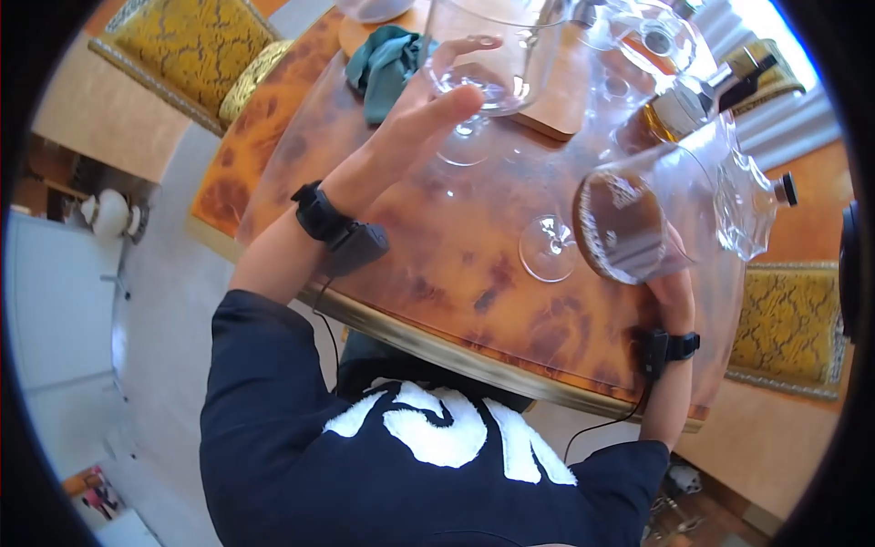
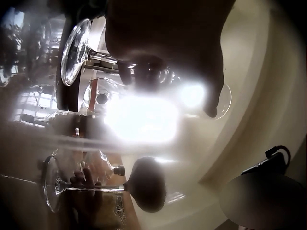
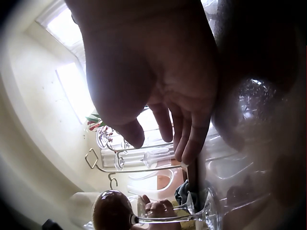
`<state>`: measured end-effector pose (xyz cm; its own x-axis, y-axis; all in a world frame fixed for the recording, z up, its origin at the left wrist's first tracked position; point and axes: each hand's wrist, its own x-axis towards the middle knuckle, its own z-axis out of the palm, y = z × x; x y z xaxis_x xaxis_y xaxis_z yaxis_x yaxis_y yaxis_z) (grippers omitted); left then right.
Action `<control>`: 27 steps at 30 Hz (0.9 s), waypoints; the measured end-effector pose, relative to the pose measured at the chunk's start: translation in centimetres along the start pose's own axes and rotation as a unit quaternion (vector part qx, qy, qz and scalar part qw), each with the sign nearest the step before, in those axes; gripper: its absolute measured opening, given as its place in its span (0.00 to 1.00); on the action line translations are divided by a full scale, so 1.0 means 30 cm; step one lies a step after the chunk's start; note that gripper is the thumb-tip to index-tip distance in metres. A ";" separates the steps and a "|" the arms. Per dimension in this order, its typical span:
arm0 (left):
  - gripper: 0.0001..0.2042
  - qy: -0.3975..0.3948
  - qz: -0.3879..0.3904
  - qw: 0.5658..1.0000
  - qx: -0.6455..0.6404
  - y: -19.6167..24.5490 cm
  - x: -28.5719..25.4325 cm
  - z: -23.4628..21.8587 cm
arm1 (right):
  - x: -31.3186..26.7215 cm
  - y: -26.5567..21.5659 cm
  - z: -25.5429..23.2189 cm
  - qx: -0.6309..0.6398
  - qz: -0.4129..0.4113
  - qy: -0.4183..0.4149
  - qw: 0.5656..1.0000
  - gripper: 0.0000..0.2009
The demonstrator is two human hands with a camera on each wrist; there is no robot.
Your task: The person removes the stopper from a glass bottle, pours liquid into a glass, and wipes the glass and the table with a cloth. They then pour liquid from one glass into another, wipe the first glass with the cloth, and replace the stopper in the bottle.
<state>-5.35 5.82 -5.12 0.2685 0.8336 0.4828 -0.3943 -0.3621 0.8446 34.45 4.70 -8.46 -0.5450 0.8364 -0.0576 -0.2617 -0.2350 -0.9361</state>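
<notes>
In the head view, my left hand [image 1: 415,118] is beside the clear bowl of a large wine glass [image 1: 524,77]. Its thumb and fingers are apart, partly seen through the glass. My right hand [image 1: 673,287] is partly hidden behind a second wine glass [image 1: 550,251] with a brown drink in it. From the right wrist, this hand [image 3: 153,72] shows its fingers extended, holding nothing, near the brown-filled glass [image 3: 112,211]. Dark and backlit in the left wrist view, the left hand [image 2: 168,38] overlaps the clear glass, whose foot [image 2: 76,52] shows beyond it.
A dark green cloth [image 1: 387,68] lies near a wooden board [image 1: 556,109]. Farther right are a bottle with amber liquid [image 1: 674,109] and a clear decanter with a black stopper [image 1: 747,210]. Yellow patterned chairs [image 1: 191,50] flank the glossy brown table [image 1: 437,264].
</notes>
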 end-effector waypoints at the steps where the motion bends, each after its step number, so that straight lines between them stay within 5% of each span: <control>1: 0.42 0.015 0.003 1.000 -0.003 0.002 -0.003 0.000 | -0.011 0.005 -0.041 -0.019 0.013 0.005 1.000 0.19; 6: 0.38 0.007 0.004 1.000 -0.030 0.026 -0.003 -0.022 | -0.042 0.022 -0.075 -0.052 -0.004 0.030 0.998 0.30; 18: 0.39 -0.015 -0.087 0.996 0.025 -0.006 -0.038 0.037 | -0.092 0.041 -0.130 -0.113 0.022 0.121 0.986 0.29; 27: 0.40 -0.017 -0.113 0.993 0.014 -0.007 -0.034 0.025 | -0.069 0.056 -0.150 -0.035 -0.012 0.057 0.998 0.27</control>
<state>-4.88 4.73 -5.60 0.3762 0.8807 0.2878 -0.2959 -0.1802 0.9381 38.72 4.80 -11.47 -0.4438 0.8934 -0.0697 -0.2156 -0.1819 -0.9594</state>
